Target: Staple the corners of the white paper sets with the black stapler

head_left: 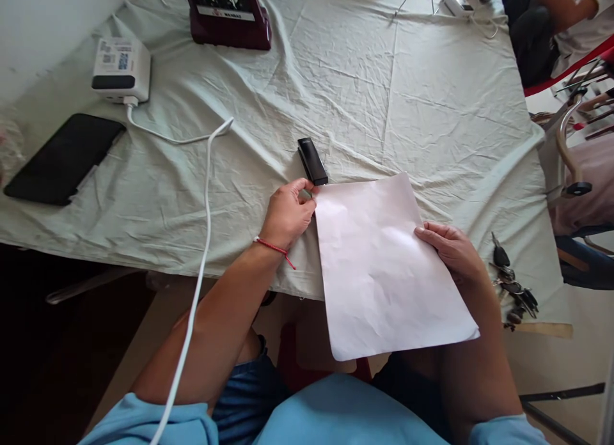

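A pale cloth (364, 80) is covering the table. The paper (384, 266) is lying half over its near edge, long axis running away. The left hand (288, 213) is pinching its far-left corner, touching the stapler (312, 161); the right hand (453, 250) is resting flat on the right edge, near keys (513, 288).

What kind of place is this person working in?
Likely a home or small office desk: a table under a wrinkled cloth, with a power strip, a phone, keys and a paper sheet.
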`<state>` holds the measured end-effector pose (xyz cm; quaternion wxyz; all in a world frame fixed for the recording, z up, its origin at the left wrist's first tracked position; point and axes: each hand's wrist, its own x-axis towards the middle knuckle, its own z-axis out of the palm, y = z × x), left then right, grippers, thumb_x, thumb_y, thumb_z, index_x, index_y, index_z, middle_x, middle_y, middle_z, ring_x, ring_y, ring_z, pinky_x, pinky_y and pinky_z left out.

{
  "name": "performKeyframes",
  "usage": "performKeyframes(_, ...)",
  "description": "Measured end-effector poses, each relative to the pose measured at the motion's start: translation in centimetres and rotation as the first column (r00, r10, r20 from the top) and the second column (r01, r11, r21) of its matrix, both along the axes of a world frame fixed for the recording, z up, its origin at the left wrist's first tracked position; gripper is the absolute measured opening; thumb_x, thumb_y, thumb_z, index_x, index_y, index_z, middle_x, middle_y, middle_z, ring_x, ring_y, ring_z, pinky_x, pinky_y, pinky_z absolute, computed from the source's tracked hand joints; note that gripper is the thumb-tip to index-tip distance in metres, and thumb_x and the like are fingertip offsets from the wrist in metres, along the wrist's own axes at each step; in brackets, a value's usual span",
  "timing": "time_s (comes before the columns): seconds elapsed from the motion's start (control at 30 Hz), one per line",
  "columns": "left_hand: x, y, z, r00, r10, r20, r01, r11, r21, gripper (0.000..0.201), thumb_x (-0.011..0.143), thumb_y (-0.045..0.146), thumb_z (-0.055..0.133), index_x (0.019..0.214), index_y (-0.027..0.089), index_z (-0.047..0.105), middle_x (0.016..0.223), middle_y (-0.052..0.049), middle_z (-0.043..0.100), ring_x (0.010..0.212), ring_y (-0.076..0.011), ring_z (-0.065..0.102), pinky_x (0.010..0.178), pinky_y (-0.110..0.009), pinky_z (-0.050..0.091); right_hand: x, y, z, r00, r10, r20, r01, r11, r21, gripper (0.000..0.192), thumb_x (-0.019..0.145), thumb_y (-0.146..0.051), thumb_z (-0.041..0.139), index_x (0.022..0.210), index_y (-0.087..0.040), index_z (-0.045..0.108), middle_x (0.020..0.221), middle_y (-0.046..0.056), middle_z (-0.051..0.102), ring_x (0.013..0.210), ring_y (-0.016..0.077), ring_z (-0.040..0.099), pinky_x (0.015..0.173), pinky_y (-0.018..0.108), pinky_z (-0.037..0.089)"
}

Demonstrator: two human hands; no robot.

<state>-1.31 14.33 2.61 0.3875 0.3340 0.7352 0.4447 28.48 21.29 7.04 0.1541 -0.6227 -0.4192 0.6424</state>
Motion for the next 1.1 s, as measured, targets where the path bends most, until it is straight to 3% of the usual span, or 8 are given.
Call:
performKeyframes(0.17, 0.0, 0.0, -0.1, 0.997, 0.057, 0.049, -0.057, 0.998, -0.001, 0.018, 0.077, 0.02, 0.068, 0.095, 0.021, 0.065, 0.057, 0.006, 0.054, 0.048, -0.0118, 0.046, 0.05, -0.024, 0.035, 0.2, 0.1, -0.6, 0.999, 0.003, -0.046, -0.002, 1.0, 0.018, 0.049, 0.062, -0.053, 0.098, 0.077, -0.019, 0.066, 0.062, -0.003, 0.061, 0.05, 0.0087, 0.05, 0.045, 0.023, 0.039)
performKeyframes(0.33, -0.1, -0.2, 0.1, 0.993, 0.024, -0.118, -0.024, 1.0, 0.003, 0.024, 0.086, 0.018, 0.066, 0.11, 0.021, 0.069, 0.066, 0.003, 0.069, 0.056, -0.0151, 0.057, 0.061, -0.027, 0.044, 0.7, 0.4, -1.7, 0.996, 0.03, -0.079, -0.024, 0.997, 0.07, 0.045, 0.071, -0.054, 0.094, 0.087, -0.02, 0.071, 0.07, -0.003, 0.066, 0.055, 0.0096, 0.054, 0.048, 0.023, 0.043)
performKeyframes(0.47, 0.2, -0.4, 0.6, 0.888, 0.091, -0.452, -0.075, 0.996, 0.055, 0.034, 0.092, 0.014, 0.061, 0.122, 0.02, 0.074, 0.095, -0.006, 0.08, 0.092, -0.0242, 0.074, 0.094, -0.038, 0.056, 0.9, 0.6, -2.0, 0.995, 0.037, -0.091, -0.029, 0.996, 0.089, 0.045, 0.07, -0.055, 0.095, 0.086, -0.02, 0.071, 0.07, -0.003, 0.066, 0.057, 0.0094, 0.054, 0.049, 0.022, 0.043)
performKeyframes(0.57, 0.2, -0.4, 0.2, 0.788, 0.14, -0.6, -0.016, 0.978, 0.206, 0.047, 0.092, 0.005, 0.057, 0.133, 0.021, 0.074, 0.134, -0.011, 0.077, 0.128, -0.0286, 0.069, 0.119, -0.045, 0.05, 0.9, 0.6, -2.0, 0.995, 0.039, -0.093, -0.03, 0.996, 0.089, 0.044, 0.071, -0.054, 0.095, 0.088, -0.02, 0.072, 0.072, -0.002, 0.067, 0.058, 0.0097, 0.056, 0.05, 0.022, 0.044)
performKeyframes(0.63, 0.0, -0.3, -0.5, 0.778, 0.12, -0.616, 0.068, 0.96, 0.272, 0.057, 0.089, -0.002, 0.053, 0.136, 0.023, 0.075, 0.145, -0.008, 0.073, 0.139, -0.0265, 0.066, 0.127, -0.045, 0.047, 1.0, 0.6, -2.0, 0.995, 0.038, -0.088, -0.031, 0.996, 0.087, 0.044, 0.071, -0.054, 0.094, 0.087, -0.019, 0.073, 0.071, -0.002, 0.067, 0.058, 0.0097, 0.055, 0.05, 0.022, 0.044)
performKeyframes(0.8, -0.7, -0.1, -1.6, 0.807, 0.064, -0.586, 0.155, 0.936, 0.316, 0.072, 0.08, -0.01, 0.048, 0.135, 0.026, 0.077, 0.142, -0.001, 0.077, 0.135, -0.0216, 0.071, 0.124, -0.041, 0.055, 1.0, 0.6, -2.2, 0.996, 0.033, -0.085, -0.025, 0.996, 0.085, 0.044, 0.07, -0.054, 0.095, 0.087, -0.019, 0.073, 0.071, -0.002, 0.067, 0.058, 0.0093, 0.056, 0.05, 0.022, 0.044)
performKeyframes(1.1, -0.9, 0.3, -1.8, 0.848, 0.063, -0.527, 0.166, 0.912, 0.375, 0.041, 0.093, 0.008, 0.064, 0.13, 0.023, 0.077, 0.152, -0.007, 0.07, 0.141, -0.0265, 0.068, 0.123, -0.044, 0.055, 1.1, 0.7, -2.3, 0.997, 0.025, -0.071, -0.02, 0.997, 0.076, 0.051, 0.064, -0.058, 0.098, 0.084, -0.019, 0.071, 0.071, -0.003, 0.067, 0.056, 0.0084, 0.055, 0.049, 0.021, 0.044)
